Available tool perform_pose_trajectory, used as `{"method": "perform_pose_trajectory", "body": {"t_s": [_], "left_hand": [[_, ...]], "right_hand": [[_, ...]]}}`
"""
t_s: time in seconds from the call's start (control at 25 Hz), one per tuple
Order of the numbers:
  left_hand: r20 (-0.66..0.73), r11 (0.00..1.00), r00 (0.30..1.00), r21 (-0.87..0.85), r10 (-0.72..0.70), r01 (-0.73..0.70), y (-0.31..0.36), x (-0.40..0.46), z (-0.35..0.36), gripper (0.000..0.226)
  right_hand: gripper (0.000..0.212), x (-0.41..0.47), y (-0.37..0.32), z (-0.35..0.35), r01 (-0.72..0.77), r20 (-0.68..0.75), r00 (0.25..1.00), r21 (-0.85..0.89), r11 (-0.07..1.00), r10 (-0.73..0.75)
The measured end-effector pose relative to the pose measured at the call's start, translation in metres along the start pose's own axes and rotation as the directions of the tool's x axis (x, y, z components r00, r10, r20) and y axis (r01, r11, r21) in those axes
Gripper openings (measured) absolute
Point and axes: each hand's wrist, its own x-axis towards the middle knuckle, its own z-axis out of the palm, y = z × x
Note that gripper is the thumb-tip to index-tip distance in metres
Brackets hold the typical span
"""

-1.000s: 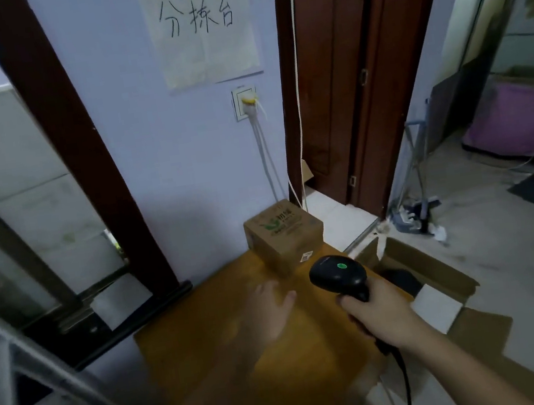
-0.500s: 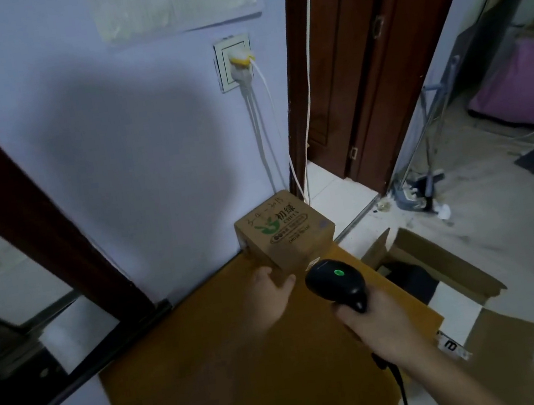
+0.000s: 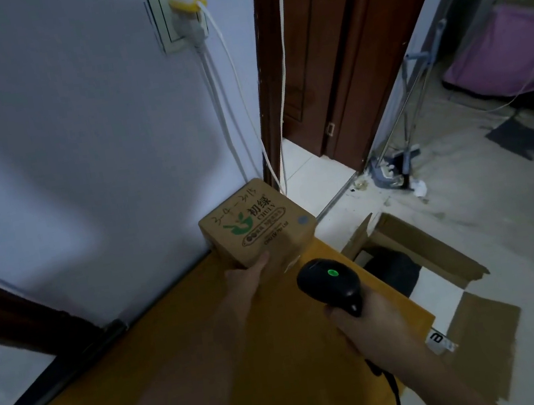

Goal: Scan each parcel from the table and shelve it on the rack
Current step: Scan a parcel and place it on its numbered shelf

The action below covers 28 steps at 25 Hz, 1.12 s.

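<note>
Left hand (image 3: 247, 276) touching box (image 3: 255, 226), grip unclear | right hand (image 3: 368, 320) wrapped round scanner (image 3: 329, 283) | I judge scan and shelving both pending; rack unseen

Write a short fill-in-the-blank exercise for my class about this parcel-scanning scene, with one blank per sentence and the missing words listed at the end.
1. The right hand grips a black ____ with a lit green dot.
2. The left hand touches the cardboard parcel, which sits at the table's far ____ by the wall.
3. The logo printed on the parcel's top is ____ in colour.
4. An open cardboard box stands on the ____ to the right of the table.

Missing words: scanner; corner; green; floor
</note>
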Motion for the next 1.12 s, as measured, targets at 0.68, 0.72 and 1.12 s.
{"method": "perform_pose_trajectory", "body": {"t_s": [0.68, 0.72, 1.12], "left_hand": [[0.151, 0.971, 0.969, -0.169, 0.195, -0.169, -0.061, -0.011, 0.023, 0.124], [0.154, 0.969, 0.965, -0.166, 0.211, -0.185, -0.063, -0.013, 0.022, 0.124], [0.058, 0.966, 0.973, -0.143, 0.225, -0.215, -0.143, -0.08, -0.023, 0.118]], "right_hand": [[0.01, 0.009, 0.036, 0.004, -0.13, -0.033, 0.991, 0.037, 0.991, 0.131], [0.009, 0.007, 0.038, 0.003, -0.133, -0.032, 0.99, 0.046, 0.99, 0.135], [0.01, -0.029, 0.059, -0.003, -0.117, -0.039, 0.992, 0.047, 0.992, 0.119]]}}
